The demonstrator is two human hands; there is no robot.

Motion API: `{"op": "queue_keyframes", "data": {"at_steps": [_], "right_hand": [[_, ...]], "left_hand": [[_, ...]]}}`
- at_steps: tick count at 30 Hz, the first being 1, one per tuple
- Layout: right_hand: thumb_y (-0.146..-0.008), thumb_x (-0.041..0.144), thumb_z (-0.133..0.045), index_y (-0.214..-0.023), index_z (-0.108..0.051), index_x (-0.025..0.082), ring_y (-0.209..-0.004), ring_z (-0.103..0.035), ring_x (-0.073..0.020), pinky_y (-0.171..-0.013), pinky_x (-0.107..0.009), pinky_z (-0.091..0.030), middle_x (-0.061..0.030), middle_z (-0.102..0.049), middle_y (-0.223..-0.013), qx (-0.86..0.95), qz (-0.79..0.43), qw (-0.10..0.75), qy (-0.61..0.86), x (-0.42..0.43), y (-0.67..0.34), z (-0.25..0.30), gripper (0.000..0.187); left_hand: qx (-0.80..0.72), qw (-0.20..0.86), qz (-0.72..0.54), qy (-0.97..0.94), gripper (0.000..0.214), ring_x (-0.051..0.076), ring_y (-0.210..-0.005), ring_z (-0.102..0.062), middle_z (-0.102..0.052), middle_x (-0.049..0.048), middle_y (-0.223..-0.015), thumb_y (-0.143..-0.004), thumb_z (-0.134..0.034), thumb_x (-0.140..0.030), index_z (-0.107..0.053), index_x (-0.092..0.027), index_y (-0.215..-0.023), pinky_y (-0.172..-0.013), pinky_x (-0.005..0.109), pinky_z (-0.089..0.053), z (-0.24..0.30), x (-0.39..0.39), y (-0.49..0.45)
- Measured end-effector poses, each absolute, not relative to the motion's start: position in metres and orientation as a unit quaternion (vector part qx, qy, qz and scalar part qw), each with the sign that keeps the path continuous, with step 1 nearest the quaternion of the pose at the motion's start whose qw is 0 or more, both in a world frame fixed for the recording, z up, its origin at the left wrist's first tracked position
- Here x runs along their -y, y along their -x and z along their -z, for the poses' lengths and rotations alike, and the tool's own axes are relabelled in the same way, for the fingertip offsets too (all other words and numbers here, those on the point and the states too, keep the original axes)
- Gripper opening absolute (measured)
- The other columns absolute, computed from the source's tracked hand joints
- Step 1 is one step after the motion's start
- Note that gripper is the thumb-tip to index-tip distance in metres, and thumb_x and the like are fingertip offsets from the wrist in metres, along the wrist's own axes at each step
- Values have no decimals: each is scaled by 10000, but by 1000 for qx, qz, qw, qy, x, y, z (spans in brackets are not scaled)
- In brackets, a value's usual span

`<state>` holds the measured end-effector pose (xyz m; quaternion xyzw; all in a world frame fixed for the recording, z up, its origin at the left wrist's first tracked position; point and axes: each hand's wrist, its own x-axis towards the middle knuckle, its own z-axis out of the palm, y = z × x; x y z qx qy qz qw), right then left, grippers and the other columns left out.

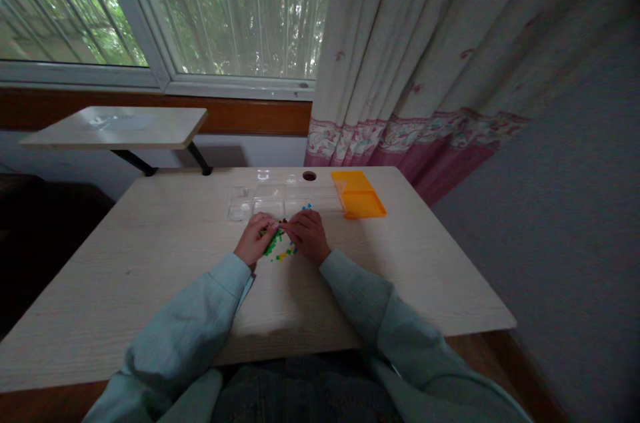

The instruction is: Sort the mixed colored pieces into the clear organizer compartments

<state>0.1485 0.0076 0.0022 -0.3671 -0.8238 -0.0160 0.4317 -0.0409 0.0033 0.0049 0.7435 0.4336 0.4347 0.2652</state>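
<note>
My left hand (256, 238) and my right hand (311, 235) rest close together on a pale wooden table (150, 263), fingertips meeting in a pinch over a small heap of tiny green, yellow and blue pieces (279, 249). Both hands have their fingers curled and pressed together; what they pinch is too small to name. Just beyond the hands lies a clear plastic compartment tray (280, 199). To the right of that tray sits an orange lid or tray (359, 195).
A round cable hole (309, 176) sits near the table's far edge. A low white side table (120, 126) stands at the back left under a window (165, 9). A patterned curtain (425, 56) hangs at the right, beside a grey wall.
</note>
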Motion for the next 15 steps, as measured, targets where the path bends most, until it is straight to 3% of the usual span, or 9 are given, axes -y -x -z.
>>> {"op": "queue_keyframes", "data": {"at_steps": [10,15], "right_hand": [[-878,286,-627,-911,-737,279,-911,-559,-180,-879,-353,-400,-13,-688,-835,810,44,460,362,-10,-153,-2,115],[-883,313,-620,-921,-738,260,-925,-554,-193,-901,-362,-389,-28,-680,-852,745,67,489,449,-30,-180,-2,135]], "left_hand": [[-428,256,-437,-748,302,196,-880,-552,-582,58,-862,-927,-485,-415,-702,-208,-887,-822,356,-460,2,-5,43],[-438,251,-447,-738,316,189,-890,-559,-586,56,-880,-937,-468,-411,-717,-217,-929,-837,345,-461,-2,-4,45]]}}
